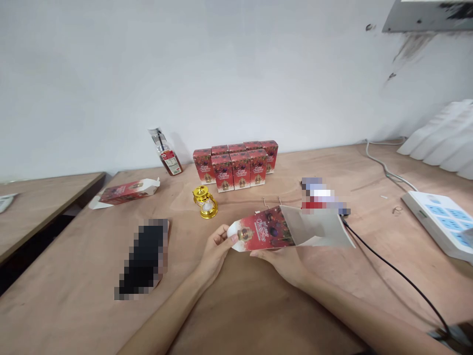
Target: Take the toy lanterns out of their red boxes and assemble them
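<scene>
At the far left of the counter [84, 251] a red carton [127, 191] lies on its side, white flaps open at both ends, with a blurred-out dark phone [144, 256] in front of it and a bottle [170, 158] behind, near the wall. Next comes a gold lantern [205, 201], standing on its base just beyond the left hand [217, 247] and slightly to its left; its long axis is upright, and the left hand is clearly the nearer of the two. That hand pinches the pale left end of the held carton [266, 228], thumb on the printed face. The held carton is in the air above the counter, its long axis running left to right, its end at the right open with flaps spread, so the opening faces away from the lantern. The right hand [284, 264] supports it from below; its fingers are mostly hidden, so I cannot tell how tightly they close. Farther right are a blurred-out object [321, 195], a black cable [391, 261] and a power strip [428, 217]. Counted: one lying carton, one phone, one bottle, one lantern, eight visible standing boxes [240, 171] by the wall, one held carton, one power strip.
</scene>
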A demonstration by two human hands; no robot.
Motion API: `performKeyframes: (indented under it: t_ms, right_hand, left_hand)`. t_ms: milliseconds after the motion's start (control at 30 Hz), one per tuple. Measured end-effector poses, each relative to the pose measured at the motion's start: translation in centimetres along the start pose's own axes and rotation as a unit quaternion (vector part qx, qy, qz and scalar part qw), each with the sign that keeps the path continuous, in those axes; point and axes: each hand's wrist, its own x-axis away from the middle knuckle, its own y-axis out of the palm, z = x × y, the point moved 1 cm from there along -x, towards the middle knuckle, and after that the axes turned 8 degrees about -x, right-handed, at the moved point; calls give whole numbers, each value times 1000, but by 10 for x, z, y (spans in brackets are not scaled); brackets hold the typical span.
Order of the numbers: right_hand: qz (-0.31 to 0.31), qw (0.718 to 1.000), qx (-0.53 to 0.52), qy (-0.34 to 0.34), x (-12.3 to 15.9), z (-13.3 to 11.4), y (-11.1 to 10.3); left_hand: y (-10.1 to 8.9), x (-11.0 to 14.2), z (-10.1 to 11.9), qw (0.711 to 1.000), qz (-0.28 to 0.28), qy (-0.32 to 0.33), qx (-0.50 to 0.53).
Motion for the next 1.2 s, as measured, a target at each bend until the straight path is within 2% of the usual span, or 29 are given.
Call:
performKeyframes:
  t_ms: [100,267,467,633,733,833,1067,1200]
  right_hand:
    - [32,999,-10,-23,-2,-2,-1]
    - [19,999,-28,-34,-3,-4,-1]
    - [44,997,-24,-51,-6,-5,-3]
    - [60,996,-35,-59,-8,-4,-4]
    - [59,993,-63,-86,-10,-2,-5]
    - [64,989,-76,-110,-11,0,-6]
    - [113,980,-107,-123,-13,8,-11]
    - [151,967,-167,-120,-17,11,-13]
  left_hand:
    - [0,1,2,1000,-21,3,14]
    - [0,1,0,1000,-16,19,10]
    - [4,2,2,1000,-10,19,-17]
    - [5,3,4,999,-40,28,-22]
    - [4,3,5,996,-64,55,-29]
    - [3,2,3,994,-85,57,-45]
    - [-1,-1,-1,991,-103,51,-74]
    - [-3,2,0,984,-145,33,-97]
